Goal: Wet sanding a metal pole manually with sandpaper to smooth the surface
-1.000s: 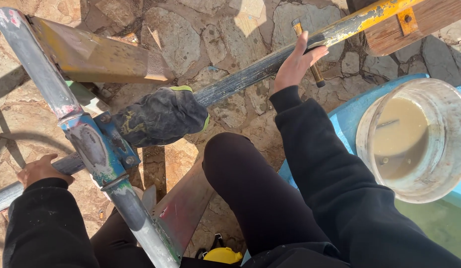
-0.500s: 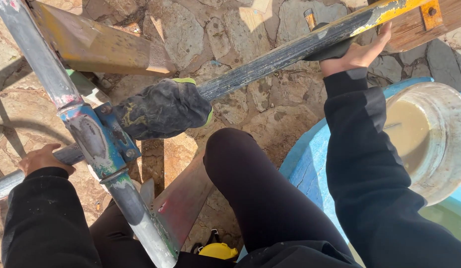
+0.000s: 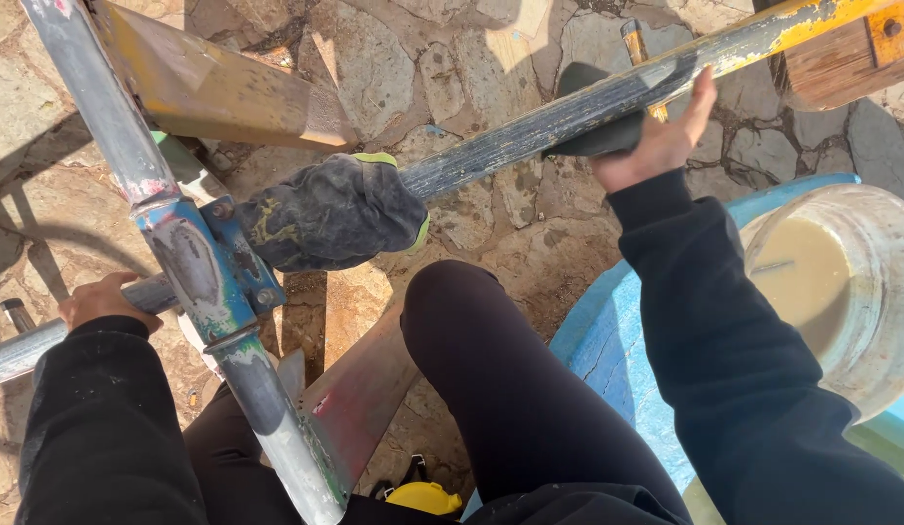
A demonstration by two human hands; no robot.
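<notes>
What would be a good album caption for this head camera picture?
Seated over stone paving, right hand presses a dark pad under a painted metal bar, left hand gripping a pipe.

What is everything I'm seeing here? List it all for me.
Pipe: one, dark grey with yellow paint at its far end, running across the upper middle.
Upright tube: one, silver, left.
Clamp: one, blue, joining the two.
Glove: one, black with yellow-green cuff, draped on the pipe.
Pad: one, dark, pressed to the pipe.
Bucket: one, whitish, holding beige liquid, right.
Tub: one, blue, under the bucket.
Stone paving: beneath.
Left hand: gripping the pipe's near end.
Right hand: holding the pad.
</notes>
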